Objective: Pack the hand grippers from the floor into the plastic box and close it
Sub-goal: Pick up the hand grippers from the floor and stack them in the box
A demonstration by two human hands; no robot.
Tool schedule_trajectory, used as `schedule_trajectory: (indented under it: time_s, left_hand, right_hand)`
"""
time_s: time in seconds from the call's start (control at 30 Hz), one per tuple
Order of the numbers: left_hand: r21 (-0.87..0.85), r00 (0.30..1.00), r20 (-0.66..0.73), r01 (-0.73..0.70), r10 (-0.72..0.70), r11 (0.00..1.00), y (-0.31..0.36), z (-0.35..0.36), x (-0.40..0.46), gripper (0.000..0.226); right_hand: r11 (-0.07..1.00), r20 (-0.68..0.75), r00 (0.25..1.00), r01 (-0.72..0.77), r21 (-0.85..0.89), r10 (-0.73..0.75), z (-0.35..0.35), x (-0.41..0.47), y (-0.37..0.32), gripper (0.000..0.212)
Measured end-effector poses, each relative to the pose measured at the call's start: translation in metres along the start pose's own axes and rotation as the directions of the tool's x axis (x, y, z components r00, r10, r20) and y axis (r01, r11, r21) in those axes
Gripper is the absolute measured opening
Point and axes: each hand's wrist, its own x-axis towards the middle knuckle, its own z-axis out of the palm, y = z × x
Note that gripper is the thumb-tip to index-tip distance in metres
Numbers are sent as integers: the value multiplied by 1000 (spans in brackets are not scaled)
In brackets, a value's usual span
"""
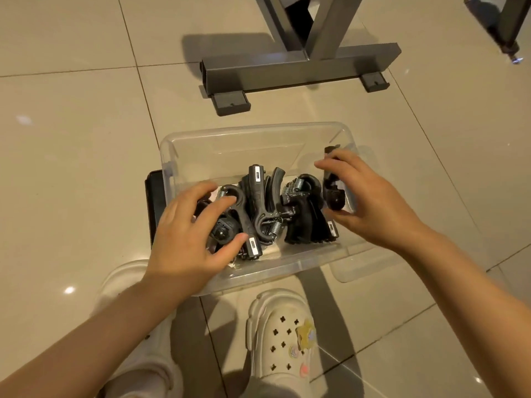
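Nearest, bottom of frame: pale perforated clog (283,344) with small charms on the right foot; second pale clog (122,278) at left, mostly hidden behind the left forearm.
Floor (71,173): glossy beige tiles, thin dark grout lines, light glints.
Plastic box (253,278): clear, rectangular, open-topped, standing on the floor just ahead of the clogs; near rim close to the toes.
Lid (365,267): clear sheet, apparently the lid, lying on the floor at the box's near right corner, partly under it.
Left hand (191,237): inside the box at its left end, fingers curled loosely over a black hand gripper (232,216), thumb against its lower handle; firm grasp or mere resting, cannot tell.
Hand grippers (298,214): several, black with metal coil springs, heaped along the box bottom between the two hands, handles overlapping.
Right hand (370,202): at the box's right end, fingers and thumb curled round an upright black gripper (332,188) pressed near the right wall.
Dark flat object (153,196): on the floor against the box's left wall; identity unclear.
Farther back: grey metal frame base (298,68), square tube with two flat feet, upright posts rising out of view.
Top right corner: dark leg (510,33) of another stand, well apart.
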Motion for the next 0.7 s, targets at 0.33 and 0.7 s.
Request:
schedule_trajectory:
  time_s: [0.33, 0.7]
  left_hand:
    - [83, 1000, 11, -24, 23, 996, -2, 2, 1, 56]
    - [66, 1000, 23, -10, 9, 998, -1, 0, 2, 61]
  right_hand:
    - [814, 673, 704, 515, -267, -224, 27, 15, 5, 83]
    - [787, 535, 787, 526, -322, -307, 20, 9, 11, 81]
